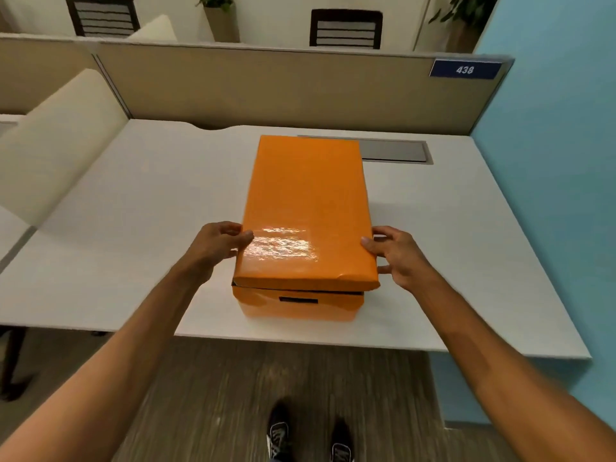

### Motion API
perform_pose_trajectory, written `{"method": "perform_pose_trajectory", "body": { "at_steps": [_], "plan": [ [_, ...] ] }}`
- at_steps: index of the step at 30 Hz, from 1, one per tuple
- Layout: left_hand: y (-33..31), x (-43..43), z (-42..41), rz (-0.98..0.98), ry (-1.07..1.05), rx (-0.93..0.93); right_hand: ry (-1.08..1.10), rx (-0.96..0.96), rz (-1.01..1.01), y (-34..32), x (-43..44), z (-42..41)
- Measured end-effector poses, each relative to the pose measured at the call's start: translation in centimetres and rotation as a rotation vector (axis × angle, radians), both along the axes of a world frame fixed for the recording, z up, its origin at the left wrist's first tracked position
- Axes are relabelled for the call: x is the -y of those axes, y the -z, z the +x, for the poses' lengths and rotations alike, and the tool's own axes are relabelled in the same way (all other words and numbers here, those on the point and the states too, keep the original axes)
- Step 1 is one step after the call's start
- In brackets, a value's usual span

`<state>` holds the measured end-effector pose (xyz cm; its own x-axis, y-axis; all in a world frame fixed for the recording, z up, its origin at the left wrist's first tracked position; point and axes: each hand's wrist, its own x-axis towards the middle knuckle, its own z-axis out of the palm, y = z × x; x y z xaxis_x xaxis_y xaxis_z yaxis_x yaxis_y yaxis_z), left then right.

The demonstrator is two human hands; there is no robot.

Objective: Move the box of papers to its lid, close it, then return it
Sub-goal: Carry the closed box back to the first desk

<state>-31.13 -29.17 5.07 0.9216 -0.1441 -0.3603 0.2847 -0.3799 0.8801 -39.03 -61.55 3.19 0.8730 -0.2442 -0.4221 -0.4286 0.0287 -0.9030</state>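
Head view, looking down at a pale grey desk (133,228) from where a person stands. An orange box (300,305) sits on the desk near its front edge, roughly in the middle, long side running away from the viewer. An orange lid (305,201) lies on top of the box, glossy with a patch of reflected light near its front. The lid's near edge sits slightly raised, leaving a thin dark gap above the box's front wall, which carries a small dark label.

The left hand (216,243) is at the lid's left edge near the front corner, thumb resting on the top and the fingers (230,228) curled against the side, grasping the lid. The right hand (396,255) mirrors it at the right edge, thumb touching the lid's rim, its fingers spread and loosely bent just beside the lid's side; whether they press it cannot be told. Both bare forearms reach in from the bottom corners.

Behind the box, a grey metal cable hatch (396,151) is set into the desk's far side. A beige partition (266,85) runs along the far edge, bearing a blue sign (465,69) reading 438. A light blue wall (550,161) stands on the right. Below, dark shoes (280,435) stand on wood-patterned floor.
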Motion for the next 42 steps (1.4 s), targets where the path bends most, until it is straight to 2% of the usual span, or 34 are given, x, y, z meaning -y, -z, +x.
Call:
{"method": "perform_pose_trajectory", "body": {
  "at_steps": [13,21,42],
  "plan": [
    [1.6,-1.1,0.2,-0.052,0.051,-0.054,0.052,-0.027,-0.003,1.7,-1.2,-0.4],
    [2.0,-1.5,-0.1,-0.090,0.067,-0.041,0.001,-0.027,0.019,1.6,-1.4,-0.8],
    [3.8,-2.2,-0.7,-0.129,0.055,-0.022,0.020,-0.067,-0.131,2.1,-3.2,-1.1]
  ]
}}
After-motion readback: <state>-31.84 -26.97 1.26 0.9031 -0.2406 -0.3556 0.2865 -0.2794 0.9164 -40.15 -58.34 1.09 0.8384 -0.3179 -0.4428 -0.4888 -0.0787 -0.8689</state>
